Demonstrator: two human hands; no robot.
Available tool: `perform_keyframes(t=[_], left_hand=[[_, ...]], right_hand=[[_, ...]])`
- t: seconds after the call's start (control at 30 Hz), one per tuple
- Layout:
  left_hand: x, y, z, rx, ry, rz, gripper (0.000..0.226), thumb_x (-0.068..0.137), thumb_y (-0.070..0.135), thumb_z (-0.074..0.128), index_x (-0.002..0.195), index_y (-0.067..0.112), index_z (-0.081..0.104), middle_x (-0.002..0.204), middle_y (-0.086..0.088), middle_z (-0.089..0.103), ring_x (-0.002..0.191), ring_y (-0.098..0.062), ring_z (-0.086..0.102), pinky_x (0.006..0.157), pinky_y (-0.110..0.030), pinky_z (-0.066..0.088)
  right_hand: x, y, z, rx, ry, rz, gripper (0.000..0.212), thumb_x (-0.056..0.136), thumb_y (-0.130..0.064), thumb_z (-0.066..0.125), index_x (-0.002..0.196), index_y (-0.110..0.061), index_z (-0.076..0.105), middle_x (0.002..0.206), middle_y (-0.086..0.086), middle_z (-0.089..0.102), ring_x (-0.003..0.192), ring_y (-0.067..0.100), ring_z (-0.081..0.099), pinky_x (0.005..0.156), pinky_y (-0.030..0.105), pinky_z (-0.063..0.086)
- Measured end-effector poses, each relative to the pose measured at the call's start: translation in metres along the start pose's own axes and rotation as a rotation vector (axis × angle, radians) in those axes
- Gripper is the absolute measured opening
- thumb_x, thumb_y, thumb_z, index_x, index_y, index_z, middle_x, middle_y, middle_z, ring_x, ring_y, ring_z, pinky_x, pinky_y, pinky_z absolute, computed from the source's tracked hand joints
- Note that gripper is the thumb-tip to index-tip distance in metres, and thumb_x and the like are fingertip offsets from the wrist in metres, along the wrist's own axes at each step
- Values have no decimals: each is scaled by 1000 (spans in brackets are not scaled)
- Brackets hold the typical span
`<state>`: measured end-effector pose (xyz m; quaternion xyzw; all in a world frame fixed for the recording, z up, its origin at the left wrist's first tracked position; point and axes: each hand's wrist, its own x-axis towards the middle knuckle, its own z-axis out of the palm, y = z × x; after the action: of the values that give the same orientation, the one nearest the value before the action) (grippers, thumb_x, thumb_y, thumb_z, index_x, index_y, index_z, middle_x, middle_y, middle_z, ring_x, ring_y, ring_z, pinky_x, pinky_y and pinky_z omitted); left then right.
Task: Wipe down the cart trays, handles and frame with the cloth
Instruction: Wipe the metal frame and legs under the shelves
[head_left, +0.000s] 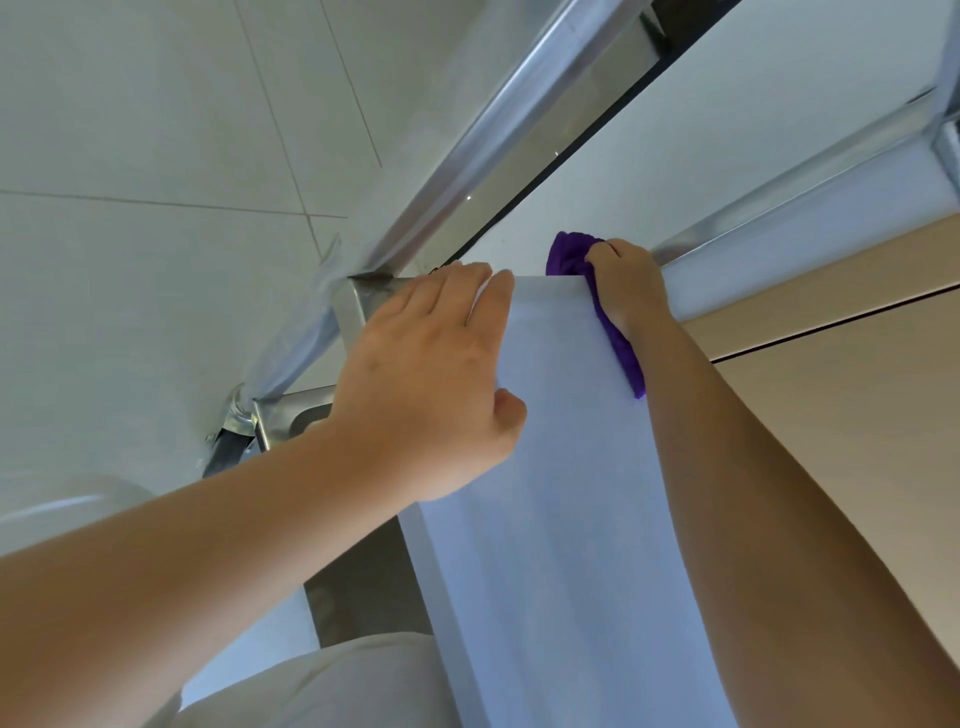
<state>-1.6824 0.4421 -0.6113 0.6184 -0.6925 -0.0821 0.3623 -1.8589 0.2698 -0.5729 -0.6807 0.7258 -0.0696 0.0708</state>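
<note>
On the cart's top tray (561, 467), the left hand (431, 374) lies nearly flat, fingers straight and reaching the far edge, thumb pressed on the surface. Just right, the right hand (631, 283) grips the bunched purple cloth (571, 254) against that edge, beside the metal frame (779, 208).

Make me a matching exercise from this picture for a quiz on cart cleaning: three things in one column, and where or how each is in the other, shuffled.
Things:
1. cloth
2. left hand
3. caster wheel

Places or states:
A. low at the cart's corner, on the tiled floor
B. purple, gripped by the right hand at the panel's far edge
C. resting on the pale panel, fingers fairly straight

Pairs: 1-B, 2-C, 3-A
</note>
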Motion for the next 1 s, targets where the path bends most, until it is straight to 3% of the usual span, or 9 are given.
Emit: perform_keyframes(t=[0.17,0.3,0.47,0.63,0.77,0.87,1.0], left_hand=[[-1,0,-5,-62,-3,-12,76,64,35,56,131,0,47,128,-15,55,117,-31,54,98,-28,35],[-1,0,-9,-139,47,7,73,71,36,50,133,-2,45,129,-16,54,119,-30,52,99,-35,37],[1,-1,-11,-216,68,76,68,77,37,43,130,-4,46,132,-19,50,123,-33,46,105,-40,32],[-4,-20,-16,-437,55,264,60,83,38,45,126,-4,51,130,-18,51,117,-33,49,103,-43,35],[-3,-42,-18,-577,61,461,56,82,35,47,120,-5,55,121,-18,55,111,-31,53,104,-44,33],[-3,-52,-18,-579,25,549,59,81,41,44,117,-4,56,115,-16,58,110,-29,53,108,-44,24],[0,-66,-20,-569,-84,710,65,84,47,38,120,-4,54,115,-16,59,109,-27,52,108,-43,23]], right_hand=[[-39,-28,12,21,47,-81,21,93,-29,34,87,-13,48,87,7,56,82,23,52,71,34,41],[-82,-52,16,233,55,-160,25,84,-35,32,92,-19,49,85,1,58,77,21,54,69,38,45],[-132,-69,20,357,50,-136,1,90,-38,44,90,-37,44,85,-8,59,82,15,58,79,46,50],[-184,-89,21,299,36,-114,43,78,-41,54,116,-23,42,97,-10,54,93,17,56,85,48,49],[-228,-102,26,368,113,-11,45,79,-53,44,106,-17,48,92,-5,60,89,22,59,79,49,48],[-255,-117,44,34,301,11,42,84,-47,37,101,-12,51,90,-3,61,87,22,60,78,45,50],[-268,-125,74,-386,577,-28,39,91,-31,47,110,2,58,109,12,68,103,29,64,87,45,51]])
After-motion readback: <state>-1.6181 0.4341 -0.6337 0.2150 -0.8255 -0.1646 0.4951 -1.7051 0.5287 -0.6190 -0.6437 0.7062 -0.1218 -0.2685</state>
